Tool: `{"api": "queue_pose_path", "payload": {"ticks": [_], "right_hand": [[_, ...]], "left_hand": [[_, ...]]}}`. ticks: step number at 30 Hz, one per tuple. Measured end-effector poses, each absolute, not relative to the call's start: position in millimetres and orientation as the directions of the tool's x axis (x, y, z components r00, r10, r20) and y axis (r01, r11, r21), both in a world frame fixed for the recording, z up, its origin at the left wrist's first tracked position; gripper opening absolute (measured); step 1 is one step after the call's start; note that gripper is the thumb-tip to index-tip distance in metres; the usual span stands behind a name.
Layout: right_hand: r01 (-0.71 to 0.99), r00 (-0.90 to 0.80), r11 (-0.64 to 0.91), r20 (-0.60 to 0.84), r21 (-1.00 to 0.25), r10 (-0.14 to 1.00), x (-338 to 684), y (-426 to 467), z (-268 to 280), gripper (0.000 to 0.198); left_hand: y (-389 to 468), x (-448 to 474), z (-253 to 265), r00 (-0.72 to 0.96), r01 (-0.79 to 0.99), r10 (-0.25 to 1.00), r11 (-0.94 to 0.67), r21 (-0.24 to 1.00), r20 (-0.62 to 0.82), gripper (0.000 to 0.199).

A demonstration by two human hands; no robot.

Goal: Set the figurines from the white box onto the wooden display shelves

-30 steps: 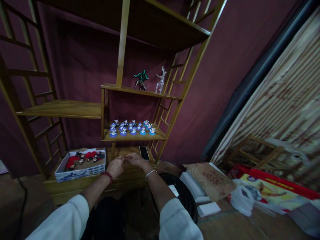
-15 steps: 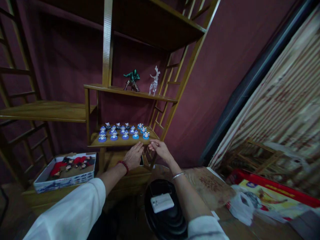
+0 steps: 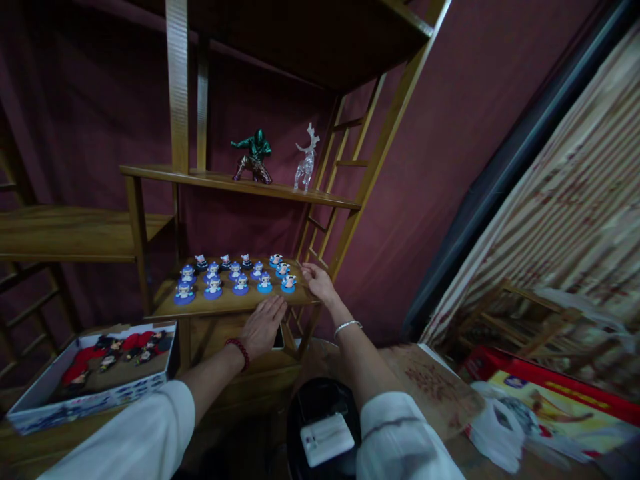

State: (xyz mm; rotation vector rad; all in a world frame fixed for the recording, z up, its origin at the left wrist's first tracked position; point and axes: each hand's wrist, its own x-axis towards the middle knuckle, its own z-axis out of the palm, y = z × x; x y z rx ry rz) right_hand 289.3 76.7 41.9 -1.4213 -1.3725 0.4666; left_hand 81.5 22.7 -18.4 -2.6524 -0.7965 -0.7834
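Several small figurines [image 3: 241, 285] on blue and purple round bases stand in rows on the lower wooden shelf [image 3: 167, 301], with a few dark-based ones [image 3: 225, 262] at the back. My left hand [image 3: 264, 327] lies with outstretched fingers at the shelf's front edge, just below the front row; it holds nothing I can see. At the shelf's right end, beside the cow-like figurines [image 3: 288, 283], is my right hand [image 3: 320, 283]. Its fingers are closed in a pinch, and what they hold, if anything, is too small to make out.
Above stand a green metallic figure [image 3: 254, 157] and a clear deer figurine [image 3: 306, 160]. An open box [image 3: 95, 401] with red-clothed dolls sits at lower left. Below my arms, a white phone-like object [image 3: 327, 440] rests on a black stool [image 3: 295, 460]. Bags lie at right.
My right hand has moved forward over the right end of the shelf, away from my left hand. The view has come closer to the shelf; my left hand stays by its front edge.
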Motion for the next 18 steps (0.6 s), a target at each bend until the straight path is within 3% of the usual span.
{"api": "queue_pose_path", "payload": {"ticks": [9,18], "right_hand": [[0.290,0.281,0.165,0.249,-0.943,0.927,301,135,24,0.029],[0.207,0.158,0.224,0.258,-0.952,0.953,302,179,12,0.029]], "left_hand": [[41,85,-39,0.734,0.574,0.304,-0.757,-0.314,0.607,0.054],[56,99,-59,0.667,0.623,0.255,-0.706,-0.337,0.700,0.049]]}}
